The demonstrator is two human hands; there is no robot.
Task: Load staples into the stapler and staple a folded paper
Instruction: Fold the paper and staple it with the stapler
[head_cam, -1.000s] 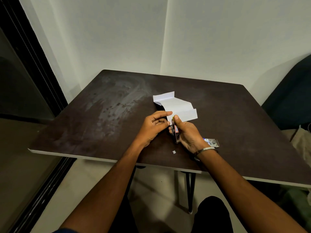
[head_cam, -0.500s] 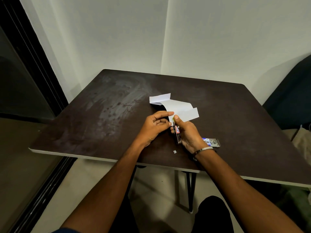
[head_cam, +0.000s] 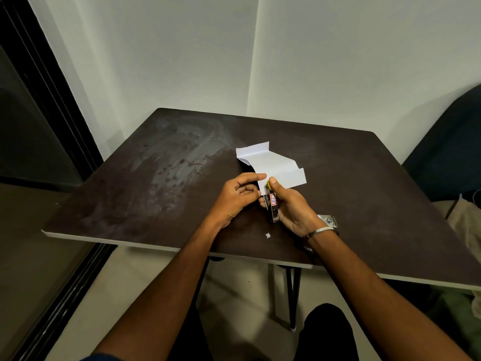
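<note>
right hand grips stapler | left hand pinches folded paper | risk: paper slips from stapler mouth, staple misses fold, loose pinch

Head view, facing down, table near

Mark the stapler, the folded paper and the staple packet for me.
stapler [head_cam: 273, 208]: head view, on its metal body below the red label.
folded paper [head_cam: 273, 164]: head view, on the middle white panel.
staple packet [head_cam: 328, 220]: head view, on the part showing past the right wrist.
</note>
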